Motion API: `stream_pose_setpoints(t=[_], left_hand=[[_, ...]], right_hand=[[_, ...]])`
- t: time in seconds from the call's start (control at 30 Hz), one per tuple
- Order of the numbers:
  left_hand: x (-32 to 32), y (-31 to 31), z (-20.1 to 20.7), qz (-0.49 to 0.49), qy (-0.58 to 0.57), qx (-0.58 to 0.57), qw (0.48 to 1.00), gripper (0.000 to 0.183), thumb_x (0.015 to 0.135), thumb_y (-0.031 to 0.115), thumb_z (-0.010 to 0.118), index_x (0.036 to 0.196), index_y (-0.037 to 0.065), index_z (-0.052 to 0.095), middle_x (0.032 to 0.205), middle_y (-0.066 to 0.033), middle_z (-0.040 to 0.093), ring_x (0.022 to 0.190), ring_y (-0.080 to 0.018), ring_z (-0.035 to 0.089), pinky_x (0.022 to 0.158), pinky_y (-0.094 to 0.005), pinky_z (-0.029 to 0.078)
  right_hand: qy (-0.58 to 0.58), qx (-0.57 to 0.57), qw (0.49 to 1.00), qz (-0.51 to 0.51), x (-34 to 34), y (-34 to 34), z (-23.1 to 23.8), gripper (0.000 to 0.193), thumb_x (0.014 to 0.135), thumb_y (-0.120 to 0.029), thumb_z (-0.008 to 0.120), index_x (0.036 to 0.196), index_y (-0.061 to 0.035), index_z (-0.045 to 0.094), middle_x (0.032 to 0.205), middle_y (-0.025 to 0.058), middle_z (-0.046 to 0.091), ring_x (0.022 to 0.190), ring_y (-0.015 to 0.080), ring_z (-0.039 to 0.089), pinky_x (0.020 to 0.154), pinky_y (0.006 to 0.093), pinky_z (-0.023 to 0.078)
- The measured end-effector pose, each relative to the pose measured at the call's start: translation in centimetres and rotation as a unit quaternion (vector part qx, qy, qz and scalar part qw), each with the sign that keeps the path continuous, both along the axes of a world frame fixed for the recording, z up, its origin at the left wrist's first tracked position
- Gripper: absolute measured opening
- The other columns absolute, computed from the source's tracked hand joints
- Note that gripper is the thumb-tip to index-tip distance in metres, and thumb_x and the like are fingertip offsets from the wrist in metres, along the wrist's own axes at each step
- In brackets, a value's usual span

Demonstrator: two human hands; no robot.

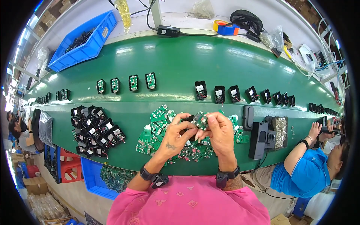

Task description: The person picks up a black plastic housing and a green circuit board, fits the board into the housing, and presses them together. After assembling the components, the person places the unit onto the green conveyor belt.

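Observation:
Above a heap of green circuit boards (147, 135), my two hands meet close together. My right hand (222, 132) pinches a green circuit board (200, 119) between thumb and fingers. Curled beside it, my left hand (174, 135) grips a small black housing (183, 131), mostly covered by the fingers. Whether the board touches the housing is hidden. To the left lies a pile of black housings (92, 129) with whitish blocks inside. Beyond my hands stand housings with green boards (134, 83) on the left and open housings with white blocks (219, 93) on the right.
Right of the heap are a dark grey box-shaped device (257, 142) and a tray of small metal parts (286, 132). A blue bin (62, 64) stands far left; another blue bin (89, 176) sits below the bench edge. At right works a person in a blue shirt (305, 172).

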State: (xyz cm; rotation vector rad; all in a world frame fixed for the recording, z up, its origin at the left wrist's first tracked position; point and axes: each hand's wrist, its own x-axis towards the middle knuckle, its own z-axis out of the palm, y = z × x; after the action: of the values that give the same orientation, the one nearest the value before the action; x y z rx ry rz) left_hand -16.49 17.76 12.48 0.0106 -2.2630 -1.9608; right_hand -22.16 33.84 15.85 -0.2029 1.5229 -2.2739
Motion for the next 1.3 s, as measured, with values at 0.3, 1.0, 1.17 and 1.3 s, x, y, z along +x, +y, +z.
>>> stream_pose_setpoints(t=[0.3,1.0,1.17,1.3], left_hand=[[0.9,-0.5,0.9,-0.009,-0.012,0.026,1.000,0.013,0.090,0.009,0.067,0.100,0.001,0.070,0.124,-0.0137,0.053,0.093,-0.0190,0.064,0.076,-0.0304,0.053],[1.6,-0.2,2.6,0.005,-0.104,0.270,0.957,0.056,0.088,-0.001,0.064,0.141,0.001,0.047,0.126,-0.0096,0.058,0.101,-0.0110,0.060,0.085,-0.0250,0.052],[1.6,0.0,3.1,-0.018,-0.112,0.260,0.959,0.053,0.091,0.001,0.064,0.141,0.001,0.047,0.122,-0.0094,0.060,0.108,-0.0132,0.060,0.089,-0.0266,0.052],[1.5,0.3,2.9,-0.058,-0.098,0.256,0.960,0.050,0.093,0.000,0.062,0.141,0.000,0.046,0.124,-0.0117,0.061,0.112,-0.0170,0.061,0.093,-0.0293,0.053]], right_hand=[[-0.007,0.032,0.999,0.024,0.3,1.3,0.2,0.015,0.098,-0.011,0.062,0.098,0.0042,0.062,0.068,0.0063,0.062,0.047,0.0136,0.061,0.038,0.0233,0.046],[0.296,0.278,0.913,-0.036,1.0,0.2,0.1,0.017,0.087,-0.007,0.072,0.104,-0.0084,0.072,0.117,0.0128,0.061,0.094,0.0160,0.063,0.066,0.0278,0.051],[0.335,0.253,0.907,0.018,0.8,0.0,-0.2,0.018,0.083,-0.011,0.074,0.101,-0.0130,0.077,0.137,0.0112,0.053,0.128,0.0264,0.046,0.101,0.0428,0.041],[0.329,0.218,0.918,0.031,0.8,-0.5,-0.4,0.011,0.085,-0.012,0.072,0.096,-0.0120,0.077,0.132,0.0106,0.056,0.121,0.0280,0.047,0.096,0.0406,0.042]])
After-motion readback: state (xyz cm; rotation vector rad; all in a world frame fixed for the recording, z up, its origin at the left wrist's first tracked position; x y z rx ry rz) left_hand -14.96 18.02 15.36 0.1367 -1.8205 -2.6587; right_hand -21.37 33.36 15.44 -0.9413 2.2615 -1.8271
